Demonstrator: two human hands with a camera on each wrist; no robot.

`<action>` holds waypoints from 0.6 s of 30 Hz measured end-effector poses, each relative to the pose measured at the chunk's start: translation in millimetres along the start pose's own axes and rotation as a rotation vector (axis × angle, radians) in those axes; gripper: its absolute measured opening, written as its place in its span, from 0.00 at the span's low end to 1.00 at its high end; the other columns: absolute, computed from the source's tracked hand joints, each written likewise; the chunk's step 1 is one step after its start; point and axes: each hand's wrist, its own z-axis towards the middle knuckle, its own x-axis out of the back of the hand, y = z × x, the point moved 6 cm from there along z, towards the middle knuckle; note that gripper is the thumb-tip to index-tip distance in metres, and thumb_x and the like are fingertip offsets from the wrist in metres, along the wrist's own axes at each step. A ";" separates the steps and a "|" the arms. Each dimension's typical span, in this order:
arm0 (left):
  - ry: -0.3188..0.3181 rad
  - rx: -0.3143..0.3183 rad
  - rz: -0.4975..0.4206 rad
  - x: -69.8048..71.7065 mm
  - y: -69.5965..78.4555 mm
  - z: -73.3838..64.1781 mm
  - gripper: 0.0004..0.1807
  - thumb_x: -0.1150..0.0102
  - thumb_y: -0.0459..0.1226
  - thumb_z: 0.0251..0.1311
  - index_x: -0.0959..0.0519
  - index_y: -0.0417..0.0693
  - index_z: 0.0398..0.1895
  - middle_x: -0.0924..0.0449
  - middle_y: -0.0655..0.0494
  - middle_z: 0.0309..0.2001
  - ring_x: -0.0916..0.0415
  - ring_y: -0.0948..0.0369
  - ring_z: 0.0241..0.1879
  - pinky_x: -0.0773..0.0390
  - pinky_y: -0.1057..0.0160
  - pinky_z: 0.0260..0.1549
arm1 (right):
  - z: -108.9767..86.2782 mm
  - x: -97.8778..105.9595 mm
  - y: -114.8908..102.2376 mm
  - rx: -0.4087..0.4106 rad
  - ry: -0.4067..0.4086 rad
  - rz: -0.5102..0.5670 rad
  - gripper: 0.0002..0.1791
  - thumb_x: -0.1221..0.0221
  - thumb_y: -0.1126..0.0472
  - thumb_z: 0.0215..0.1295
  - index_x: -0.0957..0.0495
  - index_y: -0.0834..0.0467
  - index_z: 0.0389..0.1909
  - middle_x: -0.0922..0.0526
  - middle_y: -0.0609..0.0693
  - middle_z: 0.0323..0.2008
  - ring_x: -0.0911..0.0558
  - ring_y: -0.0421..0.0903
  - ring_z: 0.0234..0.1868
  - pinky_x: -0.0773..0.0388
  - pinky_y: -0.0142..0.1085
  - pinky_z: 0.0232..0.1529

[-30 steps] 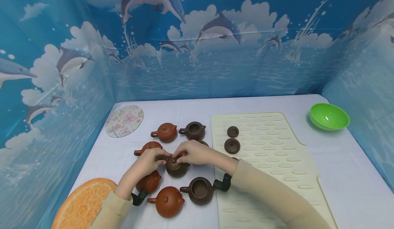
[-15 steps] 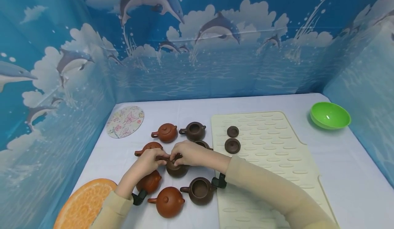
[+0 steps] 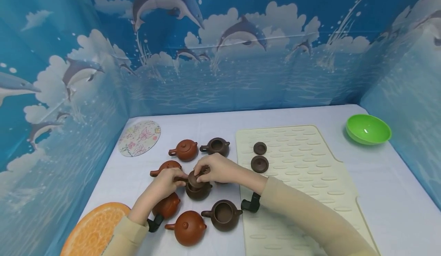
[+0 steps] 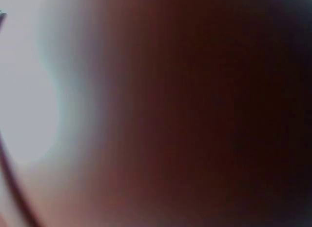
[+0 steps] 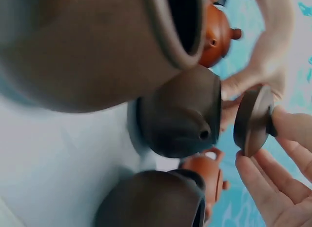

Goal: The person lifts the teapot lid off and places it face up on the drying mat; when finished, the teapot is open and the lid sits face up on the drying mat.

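My right hand [image 3: 217, 168] pinches a dark brown teapot lid [image 5: 251, 120] by its knob. The lid is tilted and raised off a dark teapot [image 3: 198, 194], whose opening now partly shows below it. From the left, my left hand [image 3: 164, 182] grips this teapot's handle. In the right wrist view the lid stands apart from the teapot's rim, with the spout [image 5: 202, 132] towards the camera. The left wrist view is only a dark brown blur. Another dark teapot is mostly hidden behind my right hand.
Lidless dark teapots stand at the front [image 3: 224, 214] and the back [image 3: 218, 147]. Several reddish teapots [image 3: 189, 228] with lids surround my left hand. Two dark lids [image 3: 260, 164] lie on a cream mat [image 3: 303, 179]. A green bowl [image 3: 368, 129] sits far right, an orange-slice mat [image 3: 96, 229] near left.
The lid sat on the dark teapot earlier; my right hand has lifted and tilted it, uncovering part of the opening. My left hand has stayed at the handle.
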 end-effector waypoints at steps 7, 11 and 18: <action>0.022 0.011 -0.028 0.6 0.1 -0.8 0.14 0.30 0.28 0.52 0.12 0.50 0.43 0.13 0.59 0.38 0.18 0.59 0.44 0.17 0.55 0.48 | -31.5 34.6 28.5 -0.161 0.097 0.303 0.08 0.34 0.57 0.63 0.16 0.53 0.42 0.13 0.49 0.46 0.15 0.42 0.48 0.18 0.33 0.49; 0.031 0.013 -0.021 -0.3 -1.5 -2.1 0.14 0.30 0.29 0.52 0.12 0.50 0.42 0.13 0.59 0.38 0.18 0.59 0.44 0.17 0.55 0.48 | -58.3 59.9 51.6 -0.270 0.184 0.526 0.15 0.37 0.57 0.66 0.20 0.61 0.50 0.15 0.54 0.49 0.15 0.43 0.48 0.18 0.42 0.53; 0.043 -0.001 -0.009 -0.2 0.0 -2.5 0.14 0.30 0.28 0.51 0.12 0.49 0.42 0.12 0.59 0.38 0.18 0.59 0.44 0.17 0.56 0.47 | -105.2 97.8 97.2 -0.368 0.383 0.897 0.15 0.45 0.58 0.74 0.27 0.62 0.54 0.18 0.46 0.47 0.14 0.39 0.46 0.18 0.34 0.53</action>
